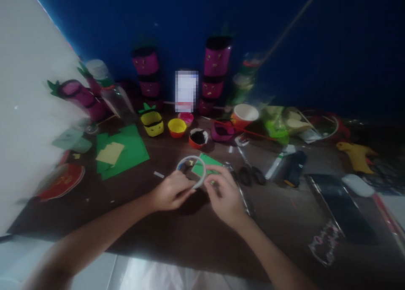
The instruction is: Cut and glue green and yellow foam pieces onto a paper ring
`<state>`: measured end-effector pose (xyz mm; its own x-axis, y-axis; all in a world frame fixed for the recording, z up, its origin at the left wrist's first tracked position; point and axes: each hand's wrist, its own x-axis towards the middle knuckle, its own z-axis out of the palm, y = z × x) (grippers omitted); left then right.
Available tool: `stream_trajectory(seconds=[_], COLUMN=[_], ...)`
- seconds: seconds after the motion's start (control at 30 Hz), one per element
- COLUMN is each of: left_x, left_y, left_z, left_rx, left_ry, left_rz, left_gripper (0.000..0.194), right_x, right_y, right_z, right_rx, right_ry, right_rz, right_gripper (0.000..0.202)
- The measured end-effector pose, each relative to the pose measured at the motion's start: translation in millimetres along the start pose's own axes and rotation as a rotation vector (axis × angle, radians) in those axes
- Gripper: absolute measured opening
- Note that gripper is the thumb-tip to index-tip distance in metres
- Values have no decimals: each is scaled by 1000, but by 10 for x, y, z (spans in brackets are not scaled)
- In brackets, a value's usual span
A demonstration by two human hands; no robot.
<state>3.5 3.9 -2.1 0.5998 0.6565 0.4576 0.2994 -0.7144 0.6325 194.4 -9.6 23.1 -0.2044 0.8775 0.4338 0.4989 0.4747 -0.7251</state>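
Observation:
My left hand (172, 191) is closed on the lower left part of a pale ring, which looks like a roll of clear tape (203, 167). The ring is held tilted above the table, its open middle toward me. At its right edge, my right hand (226, 195) has thumb and fingers pinched together; whether a loose tape end is between them is too blurred to tell. Just behind the roll lies a small piece of green paper (207, 160). Black-handled scissors (251, 175) rest to the right of my right hand.
Green sheets (133, 149) with a yellow piece (110, 154) lie left. Behind are small cups, including a yellow one (177, 127), and purple decorated containers (217, 60). To the right are a cutter (278, 162), a dark phone (343, 210) and a yellow glue gun (356, 155).

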Motion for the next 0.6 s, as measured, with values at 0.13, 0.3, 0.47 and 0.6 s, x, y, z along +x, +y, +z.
stream_trajectory(seconds=[0.13,0.3,0.47,0.6], left_x=[1,7,2,-1], left_y=[-2,2,-1,-5], left_z=[3,-5,-2,1], left_rx=[-19,-32,-44,-37], left_ry=[4,1,-2,-8], left_rz=[-2,-9,-16,-11], left_gripper=[14,13,15,15], right_x=[2,4,-5,-4], right_y=[-1,-2,4,3], right_z=[6,16,17,13], right_rx=[-8,-16,-28,-32], right_ry=[6,19,12,5], right_rz=[-1,-15,0,1], right_gripper=[10,10,10,11])
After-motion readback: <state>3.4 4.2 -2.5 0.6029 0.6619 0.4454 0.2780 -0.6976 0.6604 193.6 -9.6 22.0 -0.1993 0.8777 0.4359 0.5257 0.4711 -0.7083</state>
